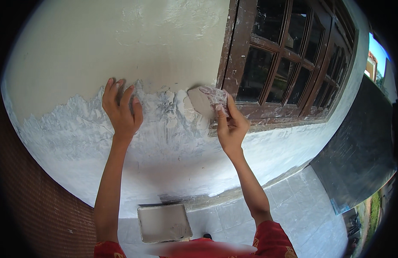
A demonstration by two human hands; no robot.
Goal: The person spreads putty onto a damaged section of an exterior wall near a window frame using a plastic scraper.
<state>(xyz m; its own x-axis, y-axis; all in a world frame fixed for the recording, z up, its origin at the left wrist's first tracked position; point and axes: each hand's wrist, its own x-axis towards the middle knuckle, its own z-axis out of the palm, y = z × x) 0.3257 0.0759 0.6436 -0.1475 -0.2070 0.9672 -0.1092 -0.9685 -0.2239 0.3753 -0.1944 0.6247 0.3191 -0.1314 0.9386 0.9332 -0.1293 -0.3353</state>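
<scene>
My right hand (232,125) grips a flat putty scraper (203,99) smeared with whitish plaster, its thumb in front and fingers around the near edge. The scraper lies against or very close to the wall, beside the lower left corner of the window frame. To the left, my left hand (122,112) is raised at the wall with its fingers spread and nothing in it; whether the fingertips touch cannot be told. Behind both hands, the wall (134,38) is smooth cream above a ragged line. Below that line it shows rough white and grey patches.
A brown wooden window (267,107) with dark panes fills the upper right. On the grey tiled floor (207,221) below stands a shallow square tray (164,223). A brown woven panel (44,189) borders the left, and a large dark sheet (358,150) stands at the right.
</scene>
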